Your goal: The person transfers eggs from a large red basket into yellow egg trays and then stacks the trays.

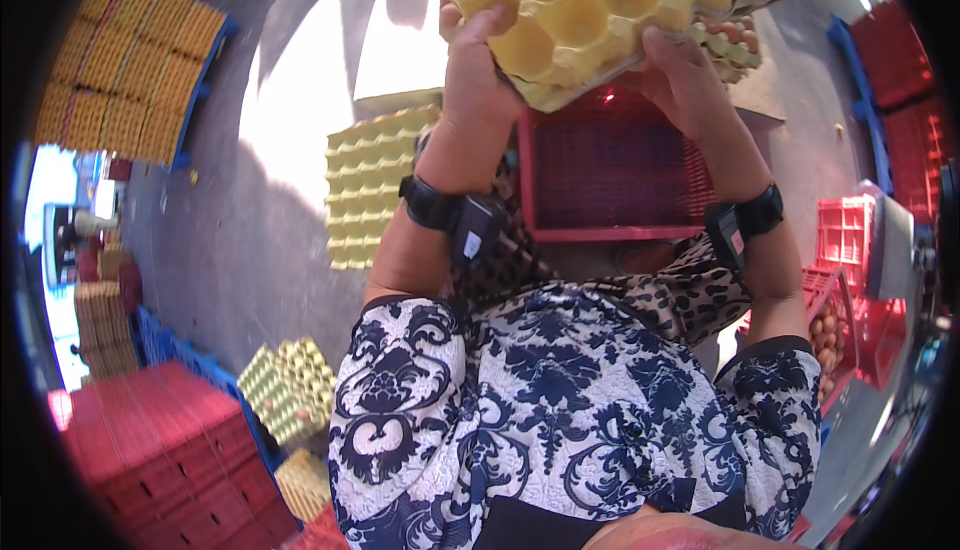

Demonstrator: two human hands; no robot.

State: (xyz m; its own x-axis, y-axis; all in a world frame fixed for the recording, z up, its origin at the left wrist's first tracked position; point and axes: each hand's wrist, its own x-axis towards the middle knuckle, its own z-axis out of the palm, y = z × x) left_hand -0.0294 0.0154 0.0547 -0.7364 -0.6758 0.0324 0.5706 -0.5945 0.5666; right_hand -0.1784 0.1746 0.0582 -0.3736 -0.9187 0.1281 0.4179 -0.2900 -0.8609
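Note:
Both my hands grip a stack of yellow egg trays [577,17] raised at the top of the view; the cups that show hold no eggs. My left hand [484,62] holds the near left edge, thumb on top. On the near right edge is my right hand [679,73], its thumb also on top. Below the trays, between my legs, a red plastic crate [615,233] stands with its slatted inside showing. Behind my right hand, brown eggs [742,33] sit on stacked trays, partly hidden. To the left of the crate lies a pale yellow egg tray stack [375,190].
Tall bundles of orange trays [127,62] stand on a blue pallet at upper left. Stacked red crates [165,430] fill the lower left, beside more yellow trays [292,385]. At right are a tilted crate of brown eggs [825,340] and other red crates [844,231].

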